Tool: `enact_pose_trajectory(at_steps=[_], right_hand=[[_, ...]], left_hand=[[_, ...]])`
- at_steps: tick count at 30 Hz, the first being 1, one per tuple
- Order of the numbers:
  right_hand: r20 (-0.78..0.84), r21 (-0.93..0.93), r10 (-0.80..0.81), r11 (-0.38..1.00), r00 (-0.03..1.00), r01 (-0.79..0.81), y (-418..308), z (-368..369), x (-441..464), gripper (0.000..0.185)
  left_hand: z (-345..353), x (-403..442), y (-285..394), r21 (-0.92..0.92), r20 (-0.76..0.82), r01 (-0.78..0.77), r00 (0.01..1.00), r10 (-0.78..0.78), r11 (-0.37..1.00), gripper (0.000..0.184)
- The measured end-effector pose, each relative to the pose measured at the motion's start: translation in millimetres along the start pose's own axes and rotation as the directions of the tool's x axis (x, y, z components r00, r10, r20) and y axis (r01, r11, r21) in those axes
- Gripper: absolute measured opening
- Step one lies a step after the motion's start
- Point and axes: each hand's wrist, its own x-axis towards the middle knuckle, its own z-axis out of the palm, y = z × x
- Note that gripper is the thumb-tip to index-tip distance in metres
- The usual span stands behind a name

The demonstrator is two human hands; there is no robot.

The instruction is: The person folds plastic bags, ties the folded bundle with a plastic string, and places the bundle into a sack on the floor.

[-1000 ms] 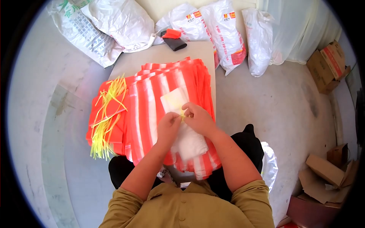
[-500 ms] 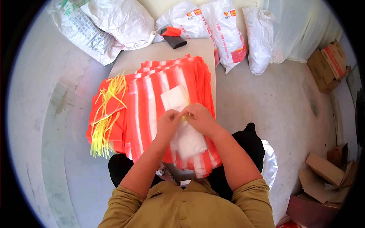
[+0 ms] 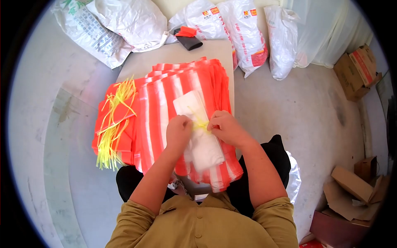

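Note:
A folded white bundle (image 3: 206,149) lies on a stack of red-and-white striped plastic bags (image 3: 159,111). Around the bundle's middle runs a yellow tie strip (image 3: 200,125). My left hand (image 3: 179,129), fingers closed, pinches the strip at its left side. On the right, my right hand (image 3: 223,126) pinches the strip's other end. A knot or crossing of the strip shows between the hands. More yellow strips (image 3: 118,124) lie loose in a bunch on folded red material (image 3: 103,122) to the left.
Under the stack is a grey-beige board or table (image 3: 144,62); a black and red item (image 3: 189,41) lies at its far end. Full white sacks (image 3: 128,25) stand behind. Cardboard boxes (image 3: 355,74) and opened cartons (image 3: 351,188) are at the right.
My hands have moved apart, the left to the left and the right to the right. The yellow strip is now drawn between them across the white bundle.

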Motion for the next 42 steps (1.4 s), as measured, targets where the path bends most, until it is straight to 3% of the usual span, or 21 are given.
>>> enact_pose_trajectory(at_steps=[4, 7, 10, 13, 15, 18, 19, 21, 22, 24, 25, 27, 28, 30, 34, 37, 39, 42], right_hand=[[-0.03, 0.104, 0.114, 0.988, 0.993, -0.11, 2, -1, -6, 0.01], [-0.064, 0.213, 0.289, 0.939, 0.955, -0.27, 1, 2, -7, 0.017], [-0.01, 0.179, 0.378, 0.911, 0.926, -0.371, -8, -3, -6, 0.024], [0.03, 0.071, 0.416, 0.906, 0.909, -0.417, -18, -3, -2, 0.03], [0.035, 0.088, 0.412, 0.906, 0.91, -0.414, -18, 1, -3, 0.033], [0.017, 0.259, 0.429, 0.87, 0.903, -0.419, -22, 3, -3, 0.033], [0.066, 0.471, 0.369, 0.808, 0.927, -0.355, -28, 1, -4, 0.034], [0.121, 0.814, 0.224, 0.536, 0.967, -0.226, -40, -6, -8, 0.035], [0.127, 0.795, 0.197, 0.566, 0.972, -0.218, -42, -7, -7, 0.037], [0.133, 0.757, 0.146, 0.623, 0.98, -0.196, -42, -8, -6, 0.04], [0.073, 0.618, 0.202, 0.759, 0.977, -0.203, -33, -3, -4, 0.042], [-0.077, 0.268, 0.273, 0.932, 0.959, -0.244, -21, 5, 3, 0.046], [-0.015, 0.272, 0.33, 0.91, 0.944, -0.314, -27, 1, 2, 0.047], [0.117, 0.268, 0.432, 0.854, 0.894, -0.447, -45, -9, 1, 0.048], [0.116, 0.541, 0.409, 0.738, 0.905, -0.403, -24, 12, -2, 0.049], [0.035, 0.654, 0.327, 0.707, 0.944, -0.269, -20, 15, -3, 0.05], [-0.043, 0.626, 0.264, 0.759, 0.964, -0.18, -18, 13, -2, 0.05], [-0.206, 0.199, 0.221, 0.963, 0.953, -0.18, 5, 19, -1, 0.05]], left_hand=[[0, -5, -5, 0.039, -0.1, -0.141, 0.984, 0.144, 0.989, 0.017], [-7, -20, -2, -0.014, -0.204, -0.093, 0.975, 0.088, 0.996, 0.031], [-11, -45, -10, -0.086, 0.004, 0.014, 1.0, -0.014, 0.996, 0.039], [-21, -58, -1, -0.004, 0.157, -0.021, 0.987, 0.021, 1.0, 0.042], [-20, -61, -1, -0.089, 0.184, 0.042, 0.983, -0.025, 0.995, 0.046], [-22, -63, 13, -0.25, 0.25, 0.187, 0.96, -0.124, 0.95, 0.047], [-24, -64, 18, -0.305, 0.279, 0.243, 0.947, -0.157, 0.921, 0.048], [-20, -63, 14, -0.702, 0.375, 0.42, 0.904, -0.203, 0.575, 0.048], [-18, -63, 15, -0.818, 0.429, 0.474, 0.88, -0.203, 0.325, 0.05], [-22, -68, 29, -0.84, 0.541, 0.535, 0.81, -0.224, -0.093, 0.063], [-18, -68, 18, -0.802, 0.595, 0.557, 0.777, -0.205, -0.214, 0.057], [-10, -73, 11, -0.776, 0.621, 0.618, 0.712, -0.327, -0.128, 0.05], [-6, -75, 10, -0.754, 0.628, 0.651, 0.675, -0.387, -0.089, 0.047], [-5, -75, 8, -0.749, 0.645, 0.653, 0.677, -0.354, -0.116, 0.045], [-4, -72, 8, -0.736, 0.677, 0.653, 0.697, -0.237, -0.182, 0.043], [-3, -73, 27, -0.721, 0.675, 0.69, 0.682, -0.282, -0.058, 0.046], [13, -84, 6, -0.732, 0.596, 0.63, 0.777, -0.203, 0.261, 0.048], [36, -100, -22, -0.688, 0.579, 0.571, 0.804, -0.134, 0.448, 0.054]])
